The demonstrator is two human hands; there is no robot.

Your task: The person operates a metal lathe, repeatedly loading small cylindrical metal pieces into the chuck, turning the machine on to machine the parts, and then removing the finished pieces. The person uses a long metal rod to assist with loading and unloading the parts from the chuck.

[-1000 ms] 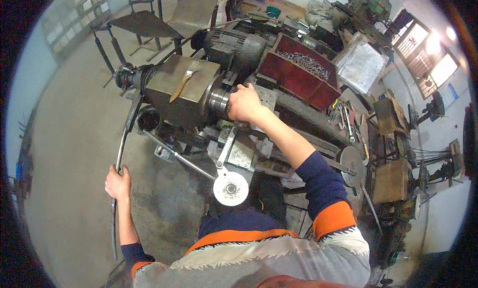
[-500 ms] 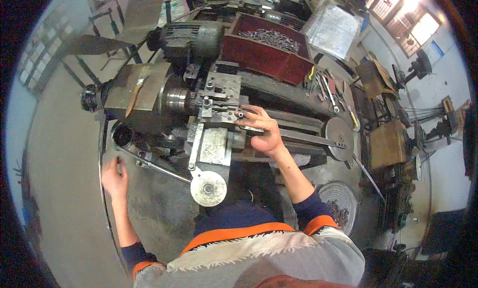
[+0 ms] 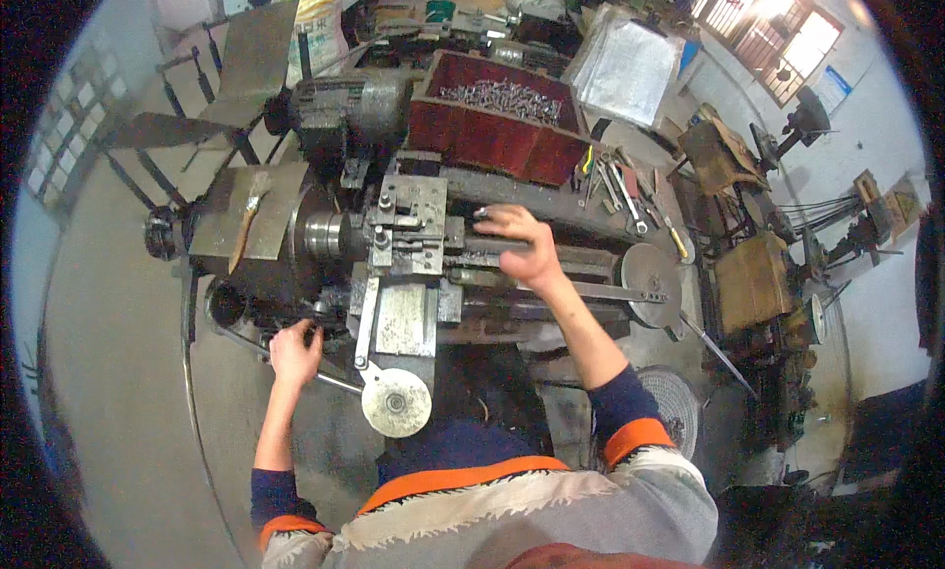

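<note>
My right hand (image 3: 527, 246) is over the lathe's bed, just right of the tool post (image 3: 411, 220). Its fingers are bent to the left, with a small metal piece (image 3: 480, 214) at their tips; the thumb's tip is hidden. Lower left, my left hand (image 3: 295, 353) is in front of the lathe, over a long metal rod (image 3: 339, 383). Its fingers curl at dark machine parts below the chuck (image 3: 327, 236), and what they grip is unclear. A round pale handwheel (image 3: 397, 403) is between my forearms, joined to a flat link (image 3: 367, 323).
Behind the lathe stands a red bin (image 3: 492, 141) of small metal parts. Wrenches (image 3: 630, 195) and other hand tools lie to its right. A brush (image 3: 243, 229) rests on the headstock cover. A round basket (image 3: 674, 411) is by my right elbow, and a folding chair (image 3: 241, 67) is far left.
My left hand has moved right and up to the machine's front. My right hand has drawn away from the tool post, with a small metal piece at its fingertips. The view has shifted slightly.
</note>
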